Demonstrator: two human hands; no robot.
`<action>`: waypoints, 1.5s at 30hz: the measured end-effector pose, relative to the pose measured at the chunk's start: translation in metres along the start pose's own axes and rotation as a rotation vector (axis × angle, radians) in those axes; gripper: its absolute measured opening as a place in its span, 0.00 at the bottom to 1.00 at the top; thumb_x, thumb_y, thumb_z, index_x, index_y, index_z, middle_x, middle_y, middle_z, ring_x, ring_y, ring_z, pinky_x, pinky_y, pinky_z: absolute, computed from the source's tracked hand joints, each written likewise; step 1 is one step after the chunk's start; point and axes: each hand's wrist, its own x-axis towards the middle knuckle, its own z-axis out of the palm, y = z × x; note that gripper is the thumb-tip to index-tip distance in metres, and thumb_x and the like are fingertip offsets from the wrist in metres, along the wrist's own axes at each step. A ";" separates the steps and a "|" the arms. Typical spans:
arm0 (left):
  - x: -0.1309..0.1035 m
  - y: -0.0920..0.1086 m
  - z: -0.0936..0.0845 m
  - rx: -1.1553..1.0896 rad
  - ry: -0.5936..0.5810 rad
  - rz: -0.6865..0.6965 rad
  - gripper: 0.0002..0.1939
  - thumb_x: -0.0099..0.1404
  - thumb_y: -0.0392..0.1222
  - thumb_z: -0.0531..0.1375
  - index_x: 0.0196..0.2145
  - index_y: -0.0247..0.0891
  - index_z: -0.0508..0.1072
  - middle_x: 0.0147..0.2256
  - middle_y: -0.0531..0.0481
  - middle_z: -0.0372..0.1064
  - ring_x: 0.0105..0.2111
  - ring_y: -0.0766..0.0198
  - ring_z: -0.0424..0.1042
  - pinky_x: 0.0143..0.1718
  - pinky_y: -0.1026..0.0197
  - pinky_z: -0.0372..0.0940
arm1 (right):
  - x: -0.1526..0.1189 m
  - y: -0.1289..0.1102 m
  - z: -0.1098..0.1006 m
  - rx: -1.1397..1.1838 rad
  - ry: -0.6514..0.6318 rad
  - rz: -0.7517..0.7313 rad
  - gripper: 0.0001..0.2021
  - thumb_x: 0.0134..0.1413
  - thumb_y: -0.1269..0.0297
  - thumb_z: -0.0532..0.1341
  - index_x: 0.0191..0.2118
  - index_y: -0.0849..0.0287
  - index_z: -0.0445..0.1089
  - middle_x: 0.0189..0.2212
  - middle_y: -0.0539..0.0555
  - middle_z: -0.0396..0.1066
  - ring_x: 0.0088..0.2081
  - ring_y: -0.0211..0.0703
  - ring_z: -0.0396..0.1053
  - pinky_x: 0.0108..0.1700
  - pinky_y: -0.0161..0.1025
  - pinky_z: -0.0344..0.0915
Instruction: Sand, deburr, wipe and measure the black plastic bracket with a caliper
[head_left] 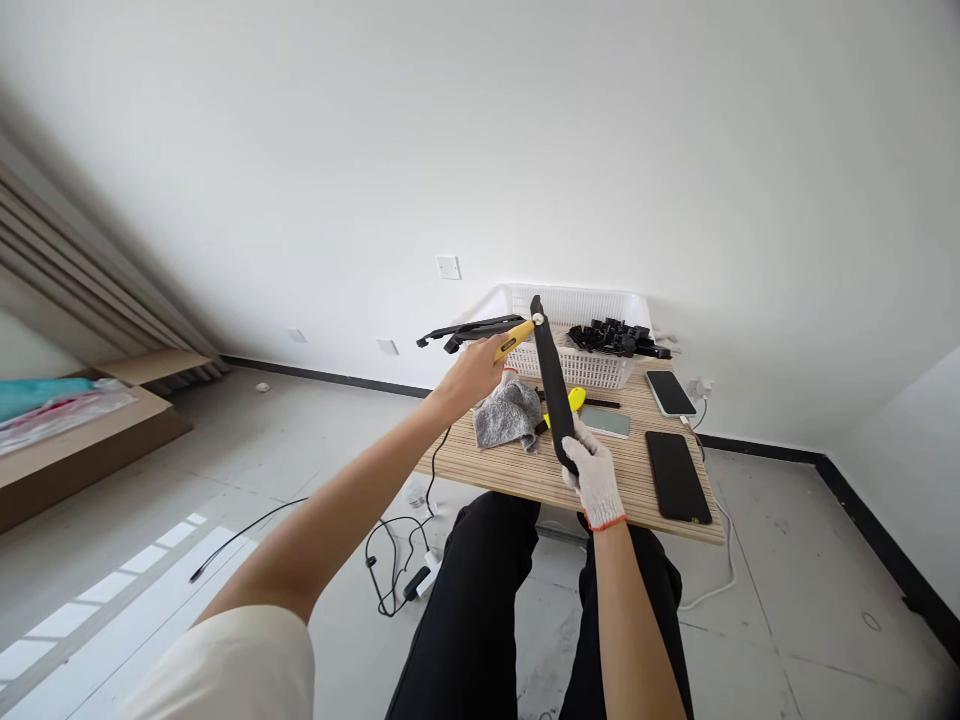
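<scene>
My left hand [478, 370], bare, is closed around a yellow-handled tool [514, 341]. Its round, whitish tip touches the upper part of a long black plastic piece [551, 375]. My right hand [592, 470], in a white knitted glove with an orange cuff, grips the lower end of that piece, which slants upright over the table. Beneath lie a grey cloth [508, 414] and a bright yellow tool [576, 399], partly hidden behind the black piece.
A white basket [600, 368] on the wooden table [480, 465] holds small black parts [615, 337] and long black pieces [480, 330]. Two phones [677, 478] [670, 393] lie at the right. Cables [394, 560] trail over the floor.
</scene>
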 end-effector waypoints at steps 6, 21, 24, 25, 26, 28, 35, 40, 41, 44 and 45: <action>-0.031 -0.006 -0.003 -0.071 -0.040 0.007 0.26 0.68 0.38 0.53 0.62 0.35 0.66 0.50 0.37 0.75 0.46 0.51 0.75 0.46 0.53 0.69 | 0.001 0.002 -0.003 0.012 -0.036 -0.011 0.34 0.47 0.59 0.67 0.63 0.59 0.68 0.24 0.47 0.69 0.13 0.27 0.50 0.15 0.33 0.46; -0.093 0.008 -0.023 -0.229 -0.204 -0.195 0.27 0.67 0.45 0.55 0.62 0.41 0.68 0.39 0.45 0.76 0.24 0.65 0.68 0.26 0.63 0.61 | 0.000 0.002 -0.003 -0.007 -0.043 -0.018 0.34 0.48 0.60 0.67 0.63 0.56 0.69 0.28 0.49 0.73 0.13 0.27 0.50 0.15 0.34 0.46; -0.101 0.005 -0.028 -0.289 -0.279 -0.242 0.27 0.67 0.47 0.55 0.63 0.44 0.67 0.34 0.48 0.73 0.20 0.68 0.61 0.22 0.64 0.57 | -0.001 0.000 -0.002 -0.020 -0.035 -0.006 0.33 0.47 0.59 0.67 0.62 0.56 0.69 0.28 0.49 0.73 0.13 0.27 0.50 0.15 0.34 0.47; -0.103 0.003 -0.029 -0.307 -0.296 -0.243 0.28 0.67 0.48 0.55 0.63 0.45 0.66 0.34 0.49 0.73 0.20 0.69 0.59 0.22 0.64 0.56 | -0.002 -0.001 -0.002 -0.025 -0.028 -0.005 0.33 0.47 0.59 0.67 0.62 0.57 0.69 0.28 0.49 0.73 0.13 0.27 0.50 0.15 0.34 0.46; -0.106 0.002 -0.030 -0.329 -0.312 -0.237 0.28 0.67 0.48 0.55 0.64 0.46 0.66 0.36 0.49 0.73 0.20 0.70 0.58 0.22 0.64 0.56 | -0.002 -0.001 -0.002 -0.028 -0.020 -0.006 0.33 0.47 0.59 0.67 0.61 0.58 0.70 0.27 0.49 0.72 0.13 0.27 0.50 0.15 0.33 0.46; -0.112 -0.001 -0.029 -0.379 -0.380 -0.212 0.28 0.67 0.49 0.56 0.64 0.48 0.66 0.39 0.48 0.73 0.20 0.71 0.57 0.22 0.64 0.57 | -0.001 0.000 -0.002 -0.028 -0.013 -0.001 0.30 0.46 0.59 0.67 0.58 0.59 0.72 0.24 0.48 0.70 0.13 0.27 0.50 0.16 0.33 0.46; -0.132 0.002 -0.019 -0.386 -0.439 -0.134 0.25 0.68 0.50 0.54 0.62 0.52 0.68 0.35 0.51 0.71 0.22 0.68 0.59 0.22 0.65 0.56 | 0.003 0.006 -0.003 -0.032 -0.001 0.032 0.24 0.45 0.56 0.67 0.48 0.64 0.77 0.16 0.44 0.61 0.12 0.30 0.52 0.15 0.33 0.47; -0.140 -0.004 -0.014 -0.459 -0.314 -0.172 0.26 0.68 0.53 0.55 0.62 0.49 0.68 0.34 0.50 0.71 0.21 0.68 0.59 0.21 0.65 0.59 | 0.001 0.002 -0.004 -0.013 -0.022 0.038 0.29 0.46 0.57 0.67 0.56 0.62 0.73 0.17 0.43 0.62 0.12 0.30 0.52 0.15 0.33 0.46; -0.142 -0.006 -0.014 -0.479 -0.270 -0.201 0.27 0.68 0.55 0.55 0.62 0.48 0.67 0.34 0.50 0.71 0.21 0.69 0.60 0.21 0.65 0.60 | 0.001 0.002 -0.004 -0.006 -0.021 0.041 0.29 0.46 0.57 0.67 0.55 0.62 0.73 0.17 0.44 0.62 0.12 0.30 0.53 0.15 0.32 0.45; -0.145 -0.019 -0.017 -0.534 -0.095 -0.304 0.28 0.66 0.57 0.57 0.61 0.47 0.66 0.39 0.50 0.71 0.22 0.70 0.64 0.24 0.63 0.67 | 0.001 0.001 -0.005 0.018 -0.016 0.041 0.27 0.46 0.57 0.67 0.53 0.62 0.74 0.18 0.44 0.62 0.12 0.29 0.53 0.14 0.32 0.45; -0.146 -0.025 -0.017 -0.527 -0.049 -0.346 0.28 0.66 0.58 0.57 0.60 0.48 0.66 0.42 0.49 0.71 0.22 0.70 0.65 0.26 0.62 0.69 | 0.001 0.001 -0.005 0.022 -0.012 0.038 0.27 0.46 0.57 0.67 0.53 0.61 0.74 0.19 0.44 0.62 0.12 0.29 0.53 0.14 0.32 0.45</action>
